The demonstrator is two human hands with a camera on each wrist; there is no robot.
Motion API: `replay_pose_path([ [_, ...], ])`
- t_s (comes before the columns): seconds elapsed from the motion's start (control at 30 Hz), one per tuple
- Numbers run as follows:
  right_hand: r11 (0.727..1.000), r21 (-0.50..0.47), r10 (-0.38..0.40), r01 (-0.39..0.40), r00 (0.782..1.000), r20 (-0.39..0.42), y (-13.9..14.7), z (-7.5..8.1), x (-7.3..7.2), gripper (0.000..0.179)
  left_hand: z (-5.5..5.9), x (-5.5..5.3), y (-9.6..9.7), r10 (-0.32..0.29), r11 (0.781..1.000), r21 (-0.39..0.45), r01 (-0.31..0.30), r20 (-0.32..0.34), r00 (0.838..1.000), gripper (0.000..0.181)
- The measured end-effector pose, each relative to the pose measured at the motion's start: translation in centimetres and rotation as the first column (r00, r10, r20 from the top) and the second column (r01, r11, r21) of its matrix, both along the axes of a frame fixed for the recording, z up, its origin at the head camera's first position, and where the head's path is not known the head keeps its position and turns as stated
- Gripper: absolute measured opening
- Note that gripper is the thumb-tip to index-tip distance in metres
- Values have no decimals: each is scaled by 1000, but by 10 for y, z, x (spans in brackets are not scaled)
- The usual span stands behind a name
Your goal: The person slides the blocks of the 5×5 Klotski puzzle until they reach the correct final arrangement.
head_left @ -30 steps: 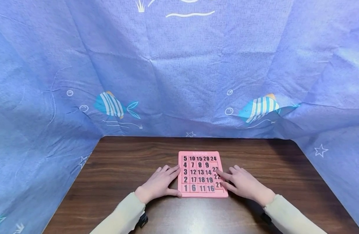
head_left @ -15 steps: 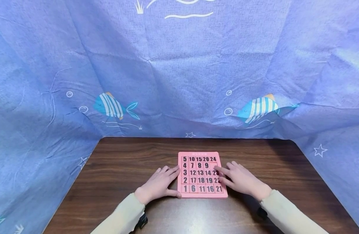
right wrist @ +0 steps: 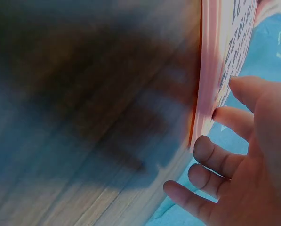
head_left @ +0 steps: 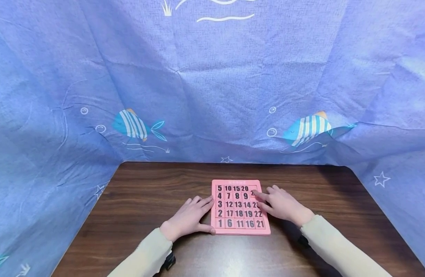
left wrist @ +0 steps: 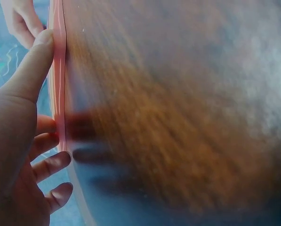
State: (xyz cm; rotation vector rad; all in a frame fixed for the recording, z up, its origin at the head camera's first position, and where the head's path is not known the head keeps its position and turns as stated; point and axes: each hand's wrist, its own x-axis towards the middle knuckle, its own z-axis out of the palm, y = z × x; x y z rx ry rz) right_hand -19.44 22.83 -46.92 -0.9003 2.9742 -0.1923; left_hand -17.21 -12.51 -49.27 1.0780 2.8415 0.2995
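Observation:
A pink number sliding puzzle (head_left: pixel 240 232) lies flat on the table, its numbered tiles in rows. My left hand (head_left: pixel 186 218) rests along its left side, fingertips at the edge and thumb at the near left corner. In the left wrist view the thumb (left wrist: pixel 29 63) touches the pink rim. My right hand (head_left: pixel 285 206) reaches in from the right, its index fingertip on a tile (head_left: pixel 252 193) in the right column, partly covered, with only a "2" showing. That tile sits between the first and second rows. Below it, tiles 23, 22 and 21 fill the column.
The brown wood-grain table (head_left: pixel 146 184) extends around the puzzle on all sides. A blue cloth with printed fish (head_left: pixel 212 88) hangs behind the table and at both sides. Black straps show under both sleeves.
Tiles 21, 22 and 23 have slid toward the near edge. After them, tile 24 has come partway down from the top right corner under my right index finger. The left hand stays put.

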Motion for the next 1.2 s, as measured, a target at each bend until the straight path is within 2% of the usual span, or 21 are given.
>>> replay_pose_path([
  [0.13,1000,1,28,-28,999,-25,-1,2,9,44,1,0,0,0,1000,1,0,3,1000,95],
  [0.23,999,-8,32,-32,998,-48,-5,2,9,42,1,1,0,-1,1000,2,1,5,1000,95],
  [0.53,995,-3,100,-102,981,-167,-41,-2,-10,40,4,2,2,4,1000,-1,-4,15,1000,95],
  [0.7,987,5,158,-160,968,-193,-71,-3,-19,39,3,3,2,10,1000,-3,-10,6,1000,95],
  [0.97,988,73,142,-134,981,-130,-100,-5,-24,44,-2,4,2,7,1000,-6,-7,-30,1000,95],
  [1.2,994,50,103,-99,991,-82,-93,-2,-24,43,0,3,2,-13,1000,1,13,-70,997,95],
])
